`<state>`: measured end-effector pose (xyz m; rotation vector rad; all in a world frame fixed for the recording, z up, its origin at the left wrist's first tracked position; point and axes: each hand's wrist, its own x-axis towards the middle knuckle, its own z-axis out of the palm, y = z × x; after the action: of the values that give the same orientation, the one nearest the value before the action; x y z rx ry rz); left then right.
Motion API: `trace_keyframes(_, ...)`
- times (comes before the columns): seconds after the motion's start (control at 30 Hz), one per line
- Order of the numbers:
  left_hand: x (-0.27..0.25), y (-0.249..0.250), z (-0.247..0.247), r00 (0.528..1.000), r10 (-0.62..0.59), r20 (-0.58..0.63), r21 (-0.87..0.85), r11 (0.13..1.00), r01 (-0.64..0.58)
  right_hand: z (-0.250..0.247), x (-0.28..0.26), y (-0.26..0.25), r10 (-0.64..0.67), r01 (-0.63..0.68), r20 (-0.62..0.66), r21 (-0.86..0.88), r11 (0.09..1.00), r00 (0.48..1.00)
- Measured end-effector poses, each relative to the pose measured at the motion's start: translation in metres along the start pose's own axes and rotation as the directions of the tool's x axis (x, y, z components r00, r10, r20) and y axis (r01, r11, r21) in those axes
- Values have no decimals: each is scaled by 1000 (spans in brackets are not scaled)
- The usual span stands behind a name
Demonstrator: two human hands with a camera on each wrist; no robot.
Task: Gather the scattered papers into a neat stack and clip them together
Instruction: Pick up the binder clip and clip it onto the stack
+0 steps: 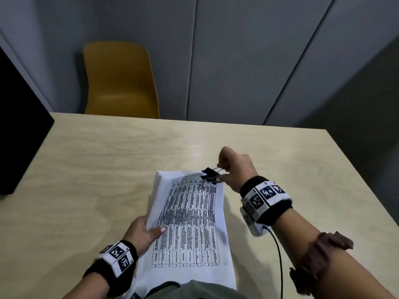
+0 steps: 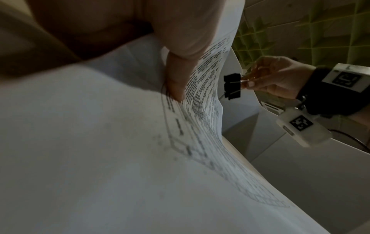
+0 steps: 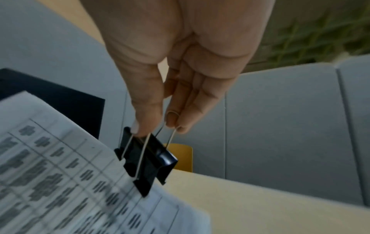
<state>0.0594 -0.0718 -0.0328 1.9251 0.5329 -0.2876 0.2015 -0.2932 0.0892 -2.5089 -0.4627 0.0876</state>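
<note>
A stack of white papers point(image 1: 190, 223) printed with a table is lifted off the wooden table point(image 1: 97, 169), its near end by my body. My left hand point(image 1: 144, 231) grips its left edge, thumb on top; the left wrist view shows that thumb point(image 2: 176, 79) lying on the printed sheet point(image 2: 100, 142). My right hand point(image 1: 228, 167) pinches the wire handles of a black binder clip point(image 1: 210, 174), squeezed with its jaws apart at the stack's far right corner. In the right wrist view the clip point(image 3: 146, 161) sits at the paper's edge point(image 3: 60, 174), held by thumb and fingers point(image 3: 158, 123).
A yellow chair point(image 1: 118, 80) stands beyond the table's far edge, in front of grey wall panels. A black object point(image 1: 19, 130) sits at the table's left side. A cable point(image 1: 278, 255) hangs from my right wrist device.
</note>
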Motion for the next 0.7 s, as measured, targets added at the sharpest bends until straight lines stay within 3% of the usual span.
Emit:
trace_keyframes(0.07,-4,1,2,1000,12,-2,-7,1000,-12,-3,9,-5,-98,97,-9,-104,990,995)
trace_keyframes(0.17,-4,-1,3,999,37,-1,2,999,-37,-3,19,-11,-206,220,82,-245,944,975)
trace_keyframes(0.33,-3,-6,2,998,56,-7,32,998,-56,-1,29,-24,-266,352,275,-341,871,924)
trace_keyframes(0.43,-2,-8,1,998,62,-1,35,997,-62,-3,33,-32,-280,367,308,-277,888,909)
trace_keyframes(0.53,-2,-10,1,999,47,3,4,999,-47,-5,34,-35,-245,274,306,-58,960,920)
trace_keyframes(0.7,-1,-12,1,998,56,38,-7,998,-55,1,30,-33,-207,235,384,-26,972,900)
